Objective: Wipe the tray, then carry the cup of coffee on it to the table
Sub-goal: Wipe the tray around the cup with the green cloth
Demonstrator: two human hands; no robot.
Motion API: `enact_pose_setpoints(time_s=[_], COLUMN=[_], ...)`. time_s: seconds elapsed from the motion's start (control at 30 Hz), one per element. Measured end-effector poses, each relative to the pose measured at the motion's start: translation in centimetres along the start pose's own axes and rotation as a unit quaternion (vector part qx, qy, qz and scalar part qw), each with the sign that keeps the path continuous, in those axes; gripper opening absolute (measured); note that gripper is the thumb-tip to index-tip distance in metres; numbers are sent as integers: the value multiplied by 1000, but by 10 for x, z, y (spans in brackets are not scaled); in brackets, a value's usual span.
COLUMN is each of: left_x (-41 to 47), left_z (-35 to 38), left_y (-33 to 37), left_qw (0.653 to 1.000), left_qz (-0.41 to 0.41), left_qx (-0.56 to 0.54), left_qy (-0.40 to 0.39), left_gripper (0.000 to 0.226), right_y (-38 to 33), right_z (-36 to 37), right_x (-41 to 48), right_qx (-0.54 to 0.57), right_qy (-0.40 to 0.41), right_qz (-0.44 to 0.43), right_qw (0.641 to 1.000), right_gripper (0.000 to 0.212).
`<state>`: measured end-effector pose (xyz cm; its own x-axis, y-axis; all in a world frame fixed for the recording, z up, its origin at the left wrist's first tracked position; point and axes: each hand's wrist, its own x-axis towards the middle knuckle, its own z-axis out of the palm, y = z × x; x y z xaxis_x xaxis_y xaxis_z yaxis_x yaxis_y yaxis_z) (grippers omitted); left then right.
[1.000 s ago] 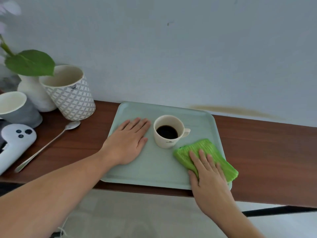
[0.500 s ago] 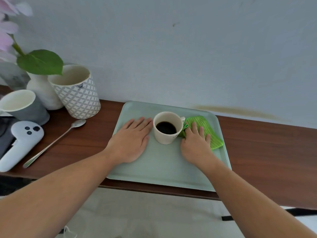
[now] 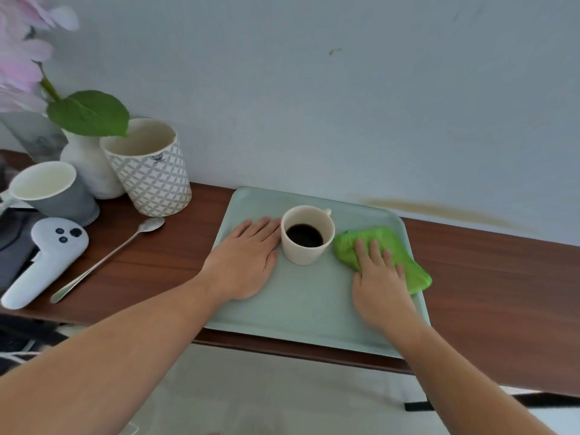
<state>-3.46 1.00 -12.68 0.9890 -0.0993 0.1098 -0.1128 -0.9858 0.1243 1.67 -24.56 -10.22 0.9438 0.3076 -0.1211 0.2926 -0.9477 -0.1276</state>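
A pale green tray [image 3: 307,312] lies on a dark wooden shelf against the wall. A cream cup of black coffee [image 3: 307,234] stands near the tray's middle back, its handle turned to the far right. My left hand [image 3: 248,257] rests flat, fingers apart, on the tray's left part, just left of the cup. My right hand [image 3: 378,282] presses flat on a bright green cloth [image 3: 386,249] on the tray's right side, right of the cup. The cloth's far corner hangs over the tray's right rim.
On the shelf [image 3: 489,296] left of the tray lie a metal spoon [image 3: 110,259] and a white controller [image 3: 44,262]. Behind them stand a patterned cup [image 3: 149,171], a grey cup [image 3: 51,191] and a white vase [image 3: 88,164] with a leaf. The tray's front edge overhangs the shelf.
My right hand slid the cloth from the tray's front right up beside the cup, then a little back toward the right rim. The cup turned slightly. My left hand stayed put.
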Motion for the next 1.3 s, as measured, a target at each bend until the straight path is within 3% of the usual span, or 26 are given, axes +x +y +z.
enact_pose_setpoints(time_s=[0.13, 0.27, 0.4, 0.53, 0.7, 0.93, 1.13, 1.2, 1.3], left_x=[1, 4, 4, 2, 2, 0, 2, 2, 3], left_z=[2, 2, 0, -1, -3, -4, -4, -3, -3], left_y=[0, -1, -1, -1, 1, 1, 1, 2, 3], left_qw=[1000, 1000, 1000, 1000, 1000, 1000, 999, 999, 1000], left_qz=[-3, -1, 4, 5, 0, 6, -8, -12, -10], left_qx=[-8, 0, 2, 11, 11, 23, 22, 15, 15], left_qy=[1, -11, -17, -14, -18, -19, -25, -26, -23], left_gripper=[59, 58, 57, 61, 61, 59, 60, 61, 61], right_y=[-26, -71, -70, -11, 28, 1, -4, -7, -36], right_z=[11, 12, 7, 3, 3, 0, 1, 5, 8], right_x=[-75, -79, -78, -83, -33, 69, 21, -22, -77], right_qx=[9, 53, 75, 130, 86, 57, 10, -3, 15], right_qy=[-42, -70, -98, -104, -15, 11, 21, -6, -52], right_qz=[-128, -254, -299, -220, -63, -45, 37, 16, -106], right_qw=[991, 963, 946, 961, 994, 997, 999, 1000, 993], right_gripper=[70, 62, 58, 59, 63, 62, 63, 66, 65])
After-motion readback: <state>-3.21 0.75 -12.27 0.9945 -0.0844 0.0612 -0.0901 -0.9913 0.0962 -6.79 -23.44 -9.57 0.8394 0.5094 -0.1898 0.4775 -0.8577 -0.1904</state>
